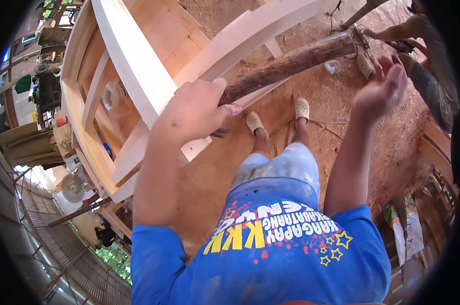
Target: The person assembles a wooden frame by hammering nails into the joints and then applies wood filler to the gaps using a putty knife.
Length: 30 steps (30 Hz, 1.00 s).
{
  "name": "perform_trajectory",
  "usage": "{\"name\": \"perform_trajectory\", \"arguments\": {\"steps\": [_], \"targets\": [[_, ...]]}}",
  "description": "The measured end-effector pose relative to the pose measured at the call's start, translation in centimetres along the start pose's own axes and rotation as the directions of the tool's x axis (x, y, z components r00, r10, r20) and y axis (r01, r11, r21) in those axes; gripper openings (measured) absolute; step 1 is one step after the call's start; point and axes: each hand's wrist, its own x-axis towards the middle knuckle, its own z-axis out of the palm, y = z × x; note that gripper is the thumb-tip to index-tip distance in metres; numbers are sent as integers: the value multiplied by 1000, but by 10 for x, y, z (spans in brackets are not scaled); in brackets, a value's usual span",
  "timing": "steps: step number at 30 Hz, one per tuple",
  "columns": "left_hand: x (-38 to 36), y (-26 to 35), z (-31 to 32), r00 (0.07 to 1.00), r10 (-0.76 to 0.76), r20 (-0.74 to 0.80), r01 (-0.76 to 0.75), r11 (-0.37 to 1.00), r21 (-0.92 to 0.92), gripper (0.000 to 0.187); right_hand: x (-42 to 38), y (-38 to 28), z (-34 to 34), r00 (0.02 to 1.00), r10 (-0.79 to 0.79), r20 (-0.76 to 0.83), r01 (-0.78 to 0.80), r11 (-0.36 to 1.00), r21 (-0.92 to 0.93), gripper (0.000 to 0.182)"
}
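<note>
My left hand (194, 109) is closed around a claw hammer, close to its head. The hammer's dark wooden handle (291, 66) stretches from my fingers toward the upper right, and a bit of the metal claw (219, 133) shows below my hand. Behind this hand is a large frame of pale, curved timber, whose long white rail (131, 56) overlaps my knuckles in this view. Held up on the right with nothing in it, my right hand (381, 87) has its fingers loosely bent and apart, beyond the far end of the handle.
Another person (428, 66) is at the upper right, an arm and a leg showing. Cords and a crumpled clear plastic piece (333, 66) lie on the dirt floor (204, 203). Stacked boards (435, 147) stand at right; a fan (73, 188) is at left.
</note>
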Motion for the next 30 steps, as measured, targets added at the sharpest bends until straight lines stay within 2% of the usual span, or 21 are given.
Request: {"name": "perform_trajectory", "arguments": {"steps": [1, 3, 7, 8, 11, 13, 14, 17, 20, 21, 23, 24, 26, 27, 28, 30], "targets": [[3, -3, 1, 1000, 11, 19, -11, 1000, -14, 50, 2, 12, 15, 998, 60, 16, -61, 995, 82, 39], [4, -7, 3, 998, 0, 62, 4, 997, -71, 52, 0, 19, 68, 992, 79, 95, -91, 987, 134, 41], [7, -4, -8, 995, -21, 102, 38, 986, -162, 54, -16, -16, 96, 974, 178, 141, -217, 910, 354, 50], [6, -3, -6, 994, -16, 110, 36, 984, -175, 54, -17, -15, 95, 969, 206, 137, -242, 906, 346, 50], [16, -17, -3, 984, 89, 157, -19, 916, -400, 54, -7, -6, 88, 953, 234, 194, -290, 892, 347, 48], [16, -17, -3, 979, 68, 195, 12, 924, -383, 53, 9, 15, 78, 936, 266, 232, -332, 886, 323, 48], [17, -18, -2, 975, 59, 214, 27, 926, -376, 53, 8, 14, 76, 970, 82, 228, -125, 976, 177, 51], [20, -27, 3, 971, 187, 149, -109, 899, -424, 52, 24, 27, 23, 980, 134, 147, -165, 960, 227, 54], [21, -24, -2, 970, 135, 203, -66, 946, -317, 50, 10, 26, -11, 978, 205, 33, -207, 951, 229, 56], [24, -28, -6, 982, 93, 162, -20, 915, -404, 50, 14, 31, 0, 977, 208, 50, -214, 943, 255, 56], [15, -23, 0, 985, 19, 170, 88, 795, -600, 49, 24, 38, 66, 986, 109, 124, -132, 972, 195, 58], [13, -23, -4, 983, 29, 181, 90, 783, -616, 50, 22, 36, 89, 985, 80, 150, -111, 971, 211, 58], [25, -33, -6, 995, 100, 9, -88, 912, -401, 48, 27, 27, 103, 986, 54, 155, -101, 946, 309, 59], [20, -30, 5, 990, 140, -6, -135, 938, -318, 48, 34, 30, 99, 984, 58, 168, -108, 946, 305, 60], [20, -21, -7, 983, 39, 179, 52, 878, -475, 46, 39, 35, 85, 980, 89, 180, -139, 946, 293, 61], [21, -19, -6, 977, 40, 210, 73, 862, -502, 46, 51, 41, 50, 973, 142, 184, -199, 916, 349, 62]]}}
